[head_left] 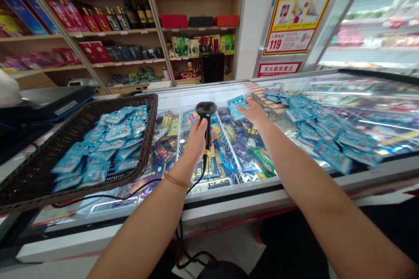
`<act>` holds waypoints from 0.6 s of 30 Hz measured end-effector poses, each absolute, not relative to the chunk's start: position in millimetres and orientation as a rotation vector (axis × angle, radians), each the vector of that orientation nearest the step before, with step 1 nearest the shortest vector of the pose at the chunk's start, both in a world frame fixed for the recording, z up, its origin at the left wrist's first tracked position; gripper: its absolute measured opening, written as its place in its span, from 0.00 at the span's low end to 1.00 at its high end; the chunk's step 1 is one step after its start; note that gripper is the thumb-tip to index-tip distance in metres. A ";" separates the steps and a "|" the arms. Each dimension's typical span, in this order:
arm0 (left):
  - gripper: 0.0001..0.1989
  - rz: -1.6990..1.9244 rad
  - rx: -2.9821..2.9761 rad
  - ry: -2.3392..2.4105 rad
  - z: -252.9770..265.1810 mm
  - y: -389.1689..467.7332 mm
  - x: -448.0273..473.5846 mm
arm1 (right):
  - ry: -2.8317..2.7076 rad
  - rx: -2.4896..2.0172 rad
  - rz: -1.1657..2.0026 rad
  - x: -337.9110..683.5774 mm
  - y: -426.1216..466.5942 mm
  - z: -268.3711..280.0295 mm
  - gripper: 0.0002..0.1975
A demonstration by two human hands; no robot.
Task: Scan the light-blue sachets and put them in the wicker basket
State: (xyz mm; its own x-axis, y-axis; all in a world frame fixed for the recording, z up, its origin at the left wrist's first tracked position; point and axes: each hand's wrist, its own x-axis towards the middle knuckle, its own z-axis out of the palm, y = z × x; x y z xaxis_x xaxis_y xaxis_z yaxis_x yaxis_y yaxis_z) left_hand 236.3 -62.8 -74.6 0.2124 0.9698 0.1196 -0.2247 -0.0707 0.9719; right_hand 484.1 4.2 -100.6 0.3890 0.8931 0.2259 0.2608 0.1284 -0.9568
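Observation:
My left hand (195, 140) is wrapped round the handle of a black barcode scanner (206, 109), held upright over the glass-topped freezer. A cable runs down from the scanner's base. Between the fingers of my right hand (255, 112) is a small light-blue packet (236, 107), just right of the scanner head. To the left, a dark brown wicker basket (151, 128) holds many similar blue packets (119, 133). Another loose pile of blue packets (322, 126) lies on the freezer glass to the right of my right arm.
Below the glass of the chest freezer (229, 202), wire dividers separate bags of frozen goods. The scanner's black cable (131, 194) crosses the front of the freezer. Shelves (124, 32) with boxes and bottles stand behind, beside a wall poster (303, 8).

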 end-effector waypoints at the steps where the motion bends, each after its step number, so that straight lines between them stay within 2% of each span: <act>1: 0.22 1.194 1.214 0.822 -74.3 -64.1 236.7 | -1.043 -1.328 0.752 483.9 5.0 -100.9 0.12; 4: 0.23 1.179 1.219 0.762 -74.1 -68.3 239.6 | -0.866 -1.224 0.898 480.4 6.1 -97.5 0.11; 11: 0.25 1.114 1.285 0.616 -78.1 -74.0 250.8 | -0.871 -1.153 0.736 466.0 17.4 -81.8 0.12; 18: 0.26 1.026 1.359 0.557 -80.1 -79.0 255.0 | -0.855 -0.872 0.901 458.6 19.4 -78.5 0.12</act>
State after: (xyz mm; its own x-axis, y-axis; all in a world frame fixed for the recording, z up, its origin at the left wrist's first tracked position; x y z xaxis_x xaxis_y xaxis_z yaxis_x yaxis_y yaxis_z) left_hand 255.0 -79.0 -80.1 0.4820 0.8465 0.2261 -0.2712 -0.1013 0.9572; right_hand 458.6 19.4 -78.5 0.3660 0.8992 0.2397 -0.2867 0.3540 -0.8902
